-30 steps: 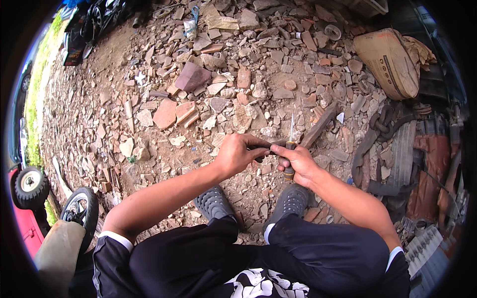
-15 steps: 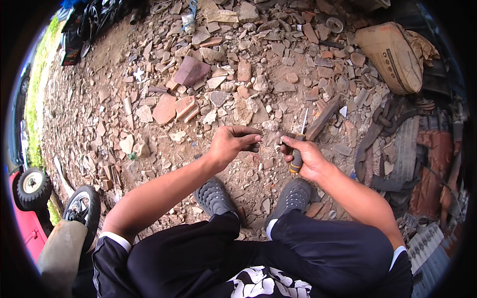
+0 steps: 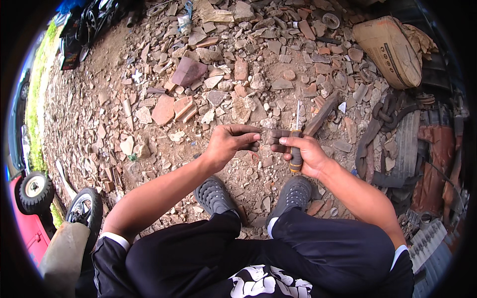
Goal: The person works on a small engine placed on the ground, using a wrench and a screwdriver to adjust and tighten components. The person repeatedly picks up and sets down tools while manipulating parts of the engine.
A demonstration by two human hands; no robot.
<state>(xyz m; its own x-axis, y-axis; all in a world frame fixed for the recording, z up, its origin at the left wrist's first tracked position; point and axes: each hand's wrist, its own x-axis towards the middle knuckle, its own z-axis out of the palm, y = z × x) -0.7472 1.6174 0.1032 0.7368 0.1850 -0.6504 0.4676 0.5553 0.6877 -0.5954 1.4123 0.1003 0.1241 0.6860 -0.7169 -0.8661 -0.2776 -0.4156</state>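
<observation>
Currently, in the head view, the right hand (image 3: 310,155) grasps a screwdriver (image 3: 296,161) by its dark, yellow-banded handle, shaft pointing away from the body, above rubble-strewn ground (image 3: 110,48). Just beside it, the left hand (image 3: 227,144) has thumb and fingers bunched; whether they hold anything cannot be told.

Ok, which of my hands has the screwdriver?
Your right hand: it grips the dark-and-yellow screwdriver, which points away from you. Your left hand has no screwdriver; whether it pinches something small, I can't tell.
</observation>
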